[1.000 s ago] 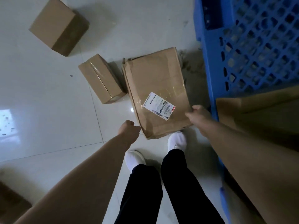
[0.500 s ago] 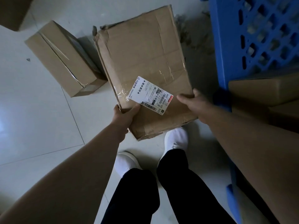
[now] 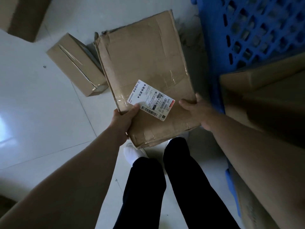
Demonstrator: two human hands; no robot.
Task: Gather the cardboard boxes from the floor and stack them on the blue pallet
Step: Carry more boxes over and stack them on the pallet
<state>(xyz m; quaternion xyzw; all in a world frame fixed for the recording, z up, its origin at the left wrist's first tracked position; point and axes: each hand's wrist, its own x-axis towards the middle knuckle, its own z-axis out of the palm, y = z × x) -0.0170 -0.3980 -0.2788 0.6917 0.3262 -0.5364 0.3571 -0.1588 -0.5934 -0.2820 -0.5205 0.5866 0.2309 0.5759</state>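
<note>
A flat, worn cardboard box [image 3: 145, 63] with a white shipping label lies in front of me, its near end raised over my feet. My left hand [image 3: 123, 119] grips its near left edge, thumb on top beside the label. My right hand [image 3: 196, 109] grips the near right edge, thumb on top. The blue pallet [image 3: 247, 30] stands to the right, with a cardboard box [image 3: 267, 100] resting on it. A small taped box [image 3: 76, 63] lies on the floor just left of the flat box.
Another cardboard box [image 3: 21, 15] sits at the top left on the white tiled floor [image 3: 33, 104]. A dark box corner shows at the bottom left edge. My legs and white shoes are below the held box.
Both hands reached the flat box and closed on its near edges. Its near end has come up off the floor toward me. The view has dropped closer to the boxes.
</note>
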